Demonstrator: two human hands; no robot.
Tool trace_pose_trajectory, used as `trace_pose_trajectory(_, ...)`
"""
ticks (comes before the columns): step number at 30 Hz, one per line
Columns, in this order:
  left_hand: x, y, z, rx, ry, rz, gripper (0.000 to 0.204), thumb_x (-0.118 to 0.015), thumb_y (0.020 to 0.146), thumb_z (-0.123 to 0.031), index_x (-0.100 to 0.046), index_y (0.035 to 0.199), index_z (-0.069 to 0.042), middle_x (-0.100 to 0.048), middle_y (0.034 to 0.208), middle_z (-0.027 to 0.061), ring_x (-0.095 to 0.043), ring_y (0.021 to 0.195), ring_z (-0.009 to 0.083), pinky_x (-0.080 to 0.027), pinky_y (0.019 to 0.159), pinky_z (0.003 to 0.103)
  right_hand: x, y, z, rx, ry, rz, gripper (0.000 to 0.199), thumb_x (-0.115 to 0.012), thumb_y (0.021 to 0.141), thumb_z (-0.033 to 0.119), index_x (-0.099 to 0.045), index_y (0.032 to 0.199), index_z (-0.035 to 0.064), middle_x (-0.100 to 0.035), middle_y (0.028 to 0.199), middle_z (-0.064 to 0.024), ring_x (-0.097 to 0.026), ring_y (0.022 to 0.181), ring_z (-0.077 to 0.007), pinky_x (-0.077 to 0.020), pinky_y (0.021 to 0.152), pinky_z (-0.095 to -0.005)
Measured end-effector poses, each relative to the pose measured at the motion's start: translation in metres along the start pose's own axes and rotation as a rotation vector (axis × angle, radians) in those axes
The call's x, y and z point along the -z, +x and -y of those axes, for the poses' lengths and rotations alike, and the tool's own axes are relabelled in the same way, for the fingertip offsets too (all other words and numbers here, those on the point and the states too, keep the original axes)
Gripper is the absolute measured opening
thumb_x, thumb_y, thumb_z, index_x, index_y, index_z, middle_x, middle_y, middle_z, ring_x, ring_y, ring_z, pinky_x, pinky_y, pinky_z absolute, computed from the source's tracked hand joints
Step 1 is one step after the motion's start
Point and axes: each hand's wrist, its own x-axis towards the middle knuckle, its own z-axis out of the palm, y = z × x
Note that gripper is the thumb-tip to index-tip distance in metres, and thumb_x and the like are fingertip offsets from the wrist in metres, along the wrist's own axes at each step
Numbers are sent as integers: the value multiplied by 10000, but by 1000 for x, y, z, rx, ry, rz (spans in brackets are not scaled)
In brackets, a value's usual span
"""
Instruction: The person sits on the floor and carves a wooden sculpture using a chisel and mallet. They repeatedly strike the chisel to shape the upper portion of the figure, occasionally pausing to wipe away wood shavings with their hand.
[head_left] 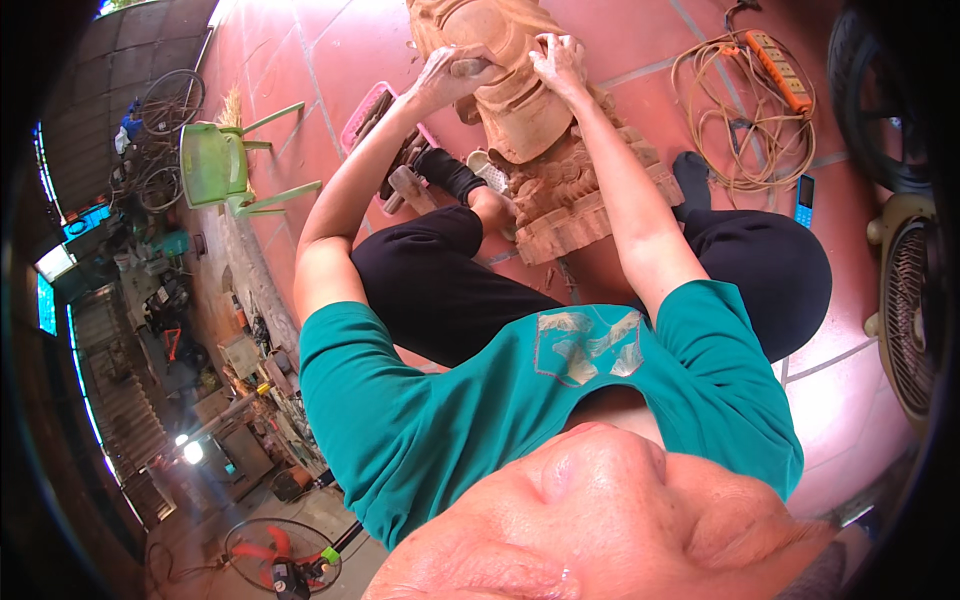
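A carved wooden figure [530, 130] lies tilted between my legs, its robe folds smooth and its base [570, 215] rough and deeply carved. My left hand [450, 78] is closed at the figure's left side, around a small brownish rounded piece [467, 67] whose kind I cannot make out. On the figure's right side, my right hand [560, 66] rests against the wood with bent, closed fingers. Whatever may be in those fingers is hidden. Beside my left leg stands a pink basket [356, 122] holding several long tools, with a wooden mallet-like block [410, 187] near it.
An orange power strip [778, 72] with a coiled tan cord [700, 140] lies at the right, near a blue phone [804, 200]. A fan [908, 305] and a black wheel [875, 110] stand at the right edge. A green chair [215, 165] is at the left.
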Motion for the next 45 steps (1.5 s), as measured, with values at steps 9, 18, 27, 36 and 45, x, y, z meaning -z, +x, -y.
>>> trace_pose_trajectory(9, -13, 4, 14, -245, 15, -138, 186, -667, 912, -144, -666, 1087, -79, -699, 902, 99, -675, 883, 233, -530, 801, 340, -6, 3, -4, 70, -42, -23, 415, -668, 861, 334, -606, 1245, 189, -557, 1248, -160, -519, 1192, -378, -471, 969, -507)
trace_pose_trajectory(18, -1, -25, 18, -14, 49, -79, 199, -673, 888, -154, -651, 1077, -97, -681, 884, 127, -687, 851, 307, -534, 760, 379, -6, 2, -2, 24, -26, -22, 420, -688, 854, 352, -617, 1240, 205, -565, 1232, -123, -493, 1212, -376, -439, 1001, -517)
trace_pose_trajectory(27, -16, -19, 21, -275, 82, -236, 184, -694, 872, -132, -647, 1040, -74, -687, 928, 107, -677, 877, 288, -531, 788, 366, -1, 3, -2, 8, -7, 52, 462, -685, 866, 391, -597, 1288, 223, -541, 1279, -115, -456, 1262, -371, -432, 1030, -509)
trace_pose_trajectory(36, -12, -44, 20, -39, 64, -188, 172, -684, 873, -131, -649, 1029, -70, -699, 878, 110, -688, 835, 293, -543, 757, 363, -7, 5, -2, -21, -21, -1, 390, -672, 854, 357, -631, 1222, 235, -568, 1271, -71, -482, 1232, -365, -446, 986, -537)
trace_pose_trajectory(45, -40, -44, 13, 3, -98, -447, 175, -701, 879, -116, -658, 1033, -45, -708, 894, 105, -706, 834, 228, -546, 746, 325, -16, 11, -20, 88, -47, 9, 408, -692, 858, 386, -620, 1230, 234, -542, 1284, -91, -471, 1247, -354, -451, 981, -538)
